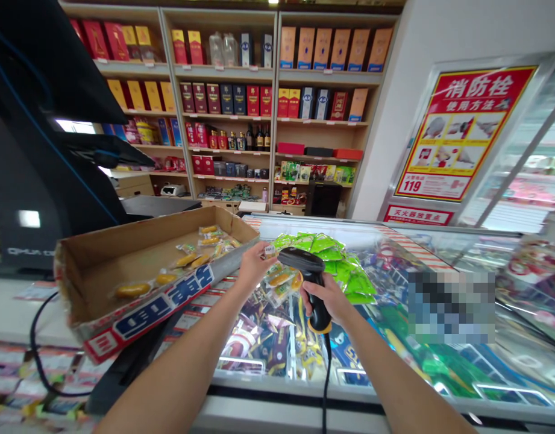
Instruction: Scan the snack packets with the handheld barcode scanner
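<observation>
My right hand (328,296) is wrapped round the grip of a black and yellow barcode scanner (302,260), whose head points left. In front of the scanner, my left hand (255,264) pinches a small piece with a white printed label (269,249); the rest of that piece is hard to make out. Just under both hands, several yellow snacks in clear wrappers (279,278) lie on the glass top. Bright green packets (344,265) are spread in a pile behind and to the right of the scanner. A black cord (328,374) hangs from the scanner's grip.
On the left, an open cardboard box (96,253) holds several more wrapped yellow snacks. A dark checkout terminal (37,181) stands behind it. The glass-topped freezer (395,253) shows packaged goods inside. Shelves of boxed bottles (227,99) line the back wall, and a red poster (467,132) hangs right.
</observation>
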`<state>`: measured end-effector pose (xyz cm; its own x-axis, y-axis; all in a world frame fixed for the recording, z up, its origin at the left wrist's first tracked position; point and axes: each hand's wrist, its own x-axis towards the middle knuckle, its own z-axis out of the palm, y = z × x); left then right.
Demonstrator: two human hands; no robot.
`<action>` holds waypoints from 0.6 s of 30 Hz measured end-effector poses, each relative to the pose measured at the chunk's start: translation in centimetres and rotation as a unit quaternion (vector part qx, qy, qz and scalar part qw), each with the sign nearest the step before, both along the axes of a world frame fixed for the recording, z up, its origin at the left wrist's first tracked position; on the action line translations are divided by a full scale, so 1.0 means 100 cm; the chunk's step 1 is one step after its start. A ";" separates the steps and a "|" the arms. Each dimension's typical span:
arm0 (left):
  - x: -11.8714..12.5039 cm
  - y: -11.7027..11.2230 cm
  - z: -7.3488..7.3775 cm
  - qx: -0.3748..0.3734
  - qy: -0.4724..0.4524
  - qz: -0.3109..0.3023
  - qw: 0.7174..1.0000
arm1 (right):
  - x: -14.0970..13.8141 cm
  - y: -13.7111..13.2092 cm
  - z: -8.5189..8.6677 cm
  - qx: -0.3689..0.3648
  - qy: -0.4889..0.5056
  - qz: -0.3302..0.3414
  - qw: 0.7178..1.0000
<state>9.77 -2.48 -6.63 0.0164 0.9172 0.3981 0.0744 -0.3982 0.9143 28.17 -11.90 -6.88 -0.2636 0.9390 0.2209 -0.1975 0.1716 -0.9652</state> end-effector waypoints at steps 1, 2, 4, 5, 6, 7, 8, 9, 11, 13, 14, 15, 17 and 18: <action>0.000 0.000 -0.001 0.001 0.006 0.002 1.000 | 0.000 0.000 0.000 -0.002 0.000 0.000 1.000; -0.001 0.001 -0.001 0.006 0.017 0.008 1.000 | 0.000 0.000 -0.001 -0.003 0.001 0.000 1.000; -0.002 0.002 -0.002 0.024 0.051 0.033 0.998 | 0.000 0.000 0.000 -0.006 -0.001 0.005 1.000; -0.002 0.002 -0.002 0.033 0.069 0.045 0.996 | 0.001 -0.001 0.000 -0.006 -0.004 0.007 1.000; -0.002 0.002 -0.002 0.039 0.084 0.052 0.994 | 0.001 -0.001 0.000 -0.005 -0.006 0.010 1.000; -0.002 0.001 -0.001 0.041 0.094 0.057 0.993 | 0.001 -0.001 0.000 -0.002 -0.010 0.012 1.000; -0.003 0.001 -0.001 0.042 0.101 0.060 0.992 | 0.001 -0.001 0.001 0.000 -0.014 0.014 1.000; -0.002 0.001 -0.001 0.043 0.104 0.061 0.992 | 0.001 -0.001 0.001 0.002 -0.015 0.014 1.000; -0.002 0.001 -0.001 0.039 0.088 0.049 0.994 | 0.000 -0.001 0.001 0.001 -0.013 0.012 1.000; -0.001 0.003 -0.003 0.027 0.048 0.024 0.998 | -0.001 0.000 0.000 -0.004 0.001 0.003 1.000; -0.001 0.004 -0.004 0.019 0.024 0.012 0.999 | -0.001 0.001 0.000 -0.008 0.012 -0.004 1.000; 0.000 0.005 -0.006 0.010 0.002 0.005 1.000 | 0.000 0.002 0.000 -0.015 0.027 -0.013 0.999; 0.001 0.006 -0.009 -0.010 -0.035 0.006 0.999 | 0.002 0.005 -0.001 -0.032 0.066 -0.040 0.997; 0.001 0.007 -0.009 -0.020 -0.055 0.005 0.998 | 0.003 0.007 -0.001 -0.041 0.088 -0.057 0.994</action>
<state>9.92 -1.77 -7.56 -0.0354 0.9325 0.3593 -0.0240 -0.3602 0.9326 28.51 -11.24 -6.94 -0.1188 0.9771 0.1763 -0.3480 0.1254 -0.9291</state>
